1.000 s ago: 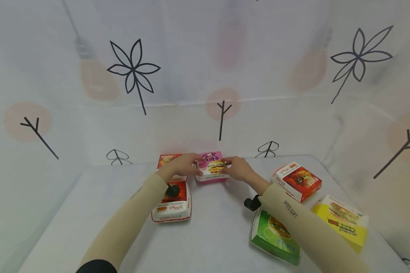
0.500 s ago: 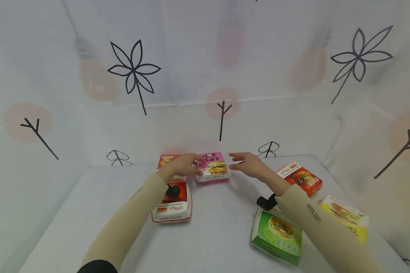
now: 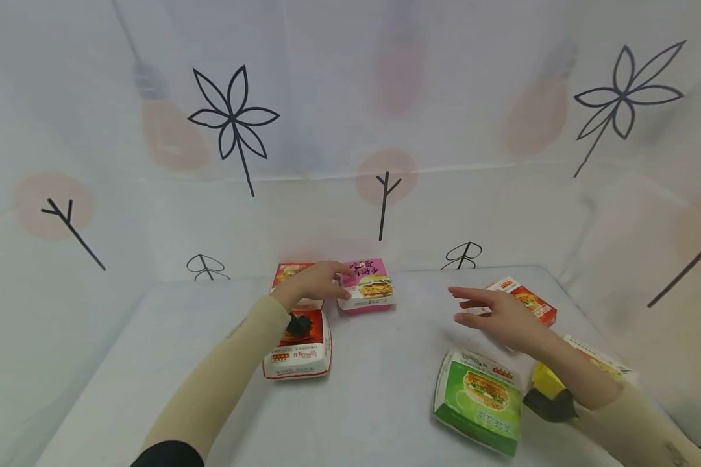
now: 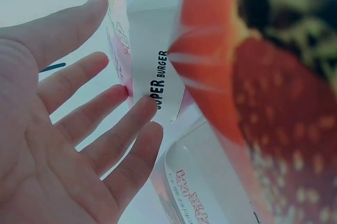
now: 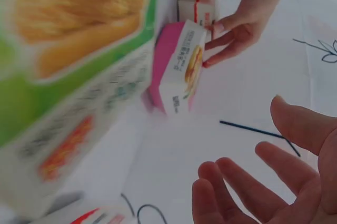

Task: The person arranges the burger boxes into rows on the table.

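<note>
A pink-and-white burger box (image 3: 374, 285) sits at the back middle of the table. Against its left side rests my left hand (image 3: 315, 283), fingers extended, some tips at the white side panel (image 4: 158, 76) in the left wrist view. Two red-and-white burger boxes, one at the back (image 3: 289, 271) and one in front (image 3: 300, 353), lie partly under my left hand and wrist. On the right, my right hand (image 3: 511, 318) hovers with fingers spread and holds nothing. Partly behind it is another red burger box (image 3: 531, 301). Nearer stands a green burger box (image 3: 480, 402), large in the right wrist view (image 5: 73, 66).
A yellow burger box (image 3: 546, 379) is at the right, mostly covered by my right forearm. The white table (image 3: 374, 389) meets a patterned cloth backdrop (image 3: 327, 214) at its far edge.
My right hand has let go of the pink box's right side and moved right and nearer, over the red box. My left hand stays at the pink box.
</note>
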Demonstrator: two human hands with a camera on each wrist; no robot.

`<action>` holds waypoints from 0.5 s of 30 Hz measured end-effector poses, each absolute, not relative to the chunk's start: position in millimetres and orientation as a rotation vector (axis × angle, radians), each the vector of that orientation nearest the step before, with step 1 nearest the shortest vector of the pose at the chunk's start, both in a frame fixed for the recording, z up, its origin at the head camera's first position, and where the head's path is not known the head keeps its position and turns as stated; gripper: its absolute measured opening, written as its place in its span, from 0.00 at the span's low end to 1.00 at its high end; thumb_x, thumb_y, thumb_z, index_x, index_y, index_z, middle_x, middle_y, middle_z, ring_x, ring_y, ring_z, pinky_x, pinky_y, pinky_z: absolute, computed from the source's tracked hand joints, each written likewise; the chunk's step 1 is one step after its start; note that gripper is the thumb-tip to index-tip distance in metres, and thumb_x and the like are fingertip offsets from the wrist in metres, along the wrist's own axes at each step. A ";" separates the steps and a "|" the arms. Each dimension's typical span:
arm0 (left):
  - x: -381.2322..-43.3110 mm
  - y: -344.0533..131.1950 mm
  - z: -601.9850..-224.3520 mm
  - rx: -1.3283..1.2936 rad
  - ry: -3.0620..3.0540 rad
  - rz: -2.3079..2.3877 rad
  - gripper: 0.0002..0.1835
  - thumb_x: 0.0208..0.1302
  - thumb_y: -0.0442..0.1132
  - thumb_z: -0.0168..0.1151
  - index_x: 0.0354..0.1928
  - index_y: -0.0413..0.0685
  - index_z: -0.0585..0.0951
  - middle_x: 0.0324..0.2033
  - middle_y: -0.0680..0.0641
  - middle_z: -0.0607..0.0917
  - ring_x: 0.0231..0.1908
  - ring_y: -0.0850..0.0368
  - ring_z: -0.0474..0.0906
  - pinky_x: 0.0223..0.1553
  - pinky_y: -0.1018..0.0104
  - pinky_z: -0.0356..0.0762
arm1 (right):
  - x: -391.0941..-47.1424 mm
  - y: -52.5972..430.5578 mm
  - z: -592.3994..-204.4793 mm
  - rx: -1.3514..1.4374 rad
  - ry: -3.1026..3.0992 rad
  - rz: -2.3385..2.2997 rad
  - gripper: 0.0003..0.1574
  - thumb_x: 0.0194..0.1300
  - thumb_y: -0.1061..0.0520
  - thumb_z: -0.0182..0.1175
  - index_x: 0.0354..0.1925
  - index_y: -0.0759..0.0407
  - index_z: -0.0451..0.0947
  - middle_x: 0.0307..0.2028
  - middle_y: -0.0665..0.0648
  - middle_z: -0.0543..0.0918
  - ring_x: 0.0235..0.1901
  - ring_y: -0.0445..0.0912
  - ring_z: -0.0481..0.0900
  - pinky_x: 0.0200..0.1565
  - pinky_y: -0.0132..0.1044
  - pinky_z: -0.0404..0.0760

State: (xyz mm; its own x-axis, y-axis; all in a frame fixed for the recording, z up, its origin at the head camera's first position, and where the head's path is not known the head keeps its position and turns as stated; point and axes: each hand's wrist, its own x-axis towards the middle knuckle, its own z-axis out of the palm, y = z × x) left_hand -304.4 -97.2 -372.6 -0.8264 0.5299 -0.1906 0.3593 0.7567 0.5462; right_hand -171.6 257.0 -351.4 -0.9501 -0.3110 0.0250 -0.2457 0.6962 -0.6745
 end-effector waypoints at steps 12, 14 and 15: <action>-307.0 -99.1 -377.8 0.659 2.613 0.745 0.27 0.64 0.49 0.69 0.65 0.61 0.76 0.61 0.50 0.77 0.59 0.51 0.72 0.55 0.53 0.77 | -119.3 291.2 -369.6 -0.333 2.948 -0.839 0.42 0.58 0.39 0.71 0.66 0.54 0.74 0.58 0.69 0.78 0.44 0.58 0.83 0.40 0.54 0.82; -307.3 -98.5 -379.4 0.664 2.608 0.756 0.27 0.64 0.49 0.69 0.65 0.61 0.77 0.61 0.50 0.77 0.58 0.51 0.72 0.54 0.53 0.78 | -113.8 294.5 -374.0 -0.297 2.937 -0.798 0.44 0.58 0.37 0.70 0.67 0.52 0.73 0.59 0.69 0.78 0.45 0.59 0.83 0.40 0.55 0.81; -307.3 -98.4 -380.0 0.675 2.608 0.757 0.27 0.64 0.49 0.69 0.65 0.61 0.77 0.61 0.50 0.77 0.58 0.51 0.72 0.54 0.53 0.78 | -111.3 295.4 -376.1 -0.280 2.930 -0.781 0.45 0.57 0.35 0.70 0.68 0.51 0.73 0.60 0.69 0.77 0.45 0.60 0.83 0.41 0.58 0.81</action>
State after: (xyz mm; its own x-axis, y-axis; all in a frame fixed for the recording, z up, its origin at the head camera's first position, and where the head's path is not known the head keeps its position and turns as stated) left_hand -307.3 -98.4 -380.0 -0.8286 0.5277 -0.1869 0.3457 0.7450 0.5705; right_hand -111.3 295.4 -376.1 -0.9785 -0.2013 -0.0451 -0.1522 0.8519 -0.5011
